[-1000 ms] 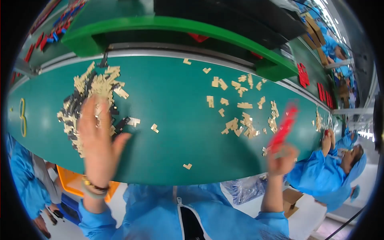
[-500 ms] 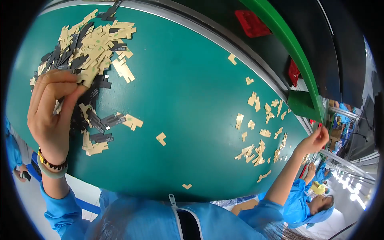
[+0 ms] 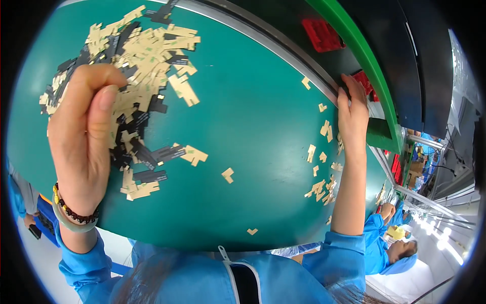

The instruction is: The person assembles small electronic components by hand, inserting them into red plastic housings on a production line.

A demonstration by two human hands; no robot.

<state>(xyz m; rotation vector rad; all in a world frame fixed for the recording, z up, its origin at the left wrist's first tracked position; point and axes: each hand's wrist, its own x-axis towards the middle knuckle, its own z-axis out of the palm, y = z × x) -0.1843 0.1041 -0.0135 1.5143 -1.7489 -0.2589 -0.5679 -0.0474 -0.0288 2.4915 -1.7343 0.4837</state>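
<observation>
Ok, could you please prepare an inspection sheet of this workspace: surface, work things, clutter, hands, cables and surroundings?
Surface: green table, bare across much of the middle.
Work things: pile of flat beige and black pieces at left; red part by the far edge.
Clutter: beige bits scattered at centre and right.
Left hand: fingers curled over the pile; any grip unclear.
Right hand: at the table's far edge, near the red part; contact unclear.
Cables: thin dark strand at lower right, probably a cable.
Surroundings: green beam beyond the far edge; co-worker in blue at right.
</observation>
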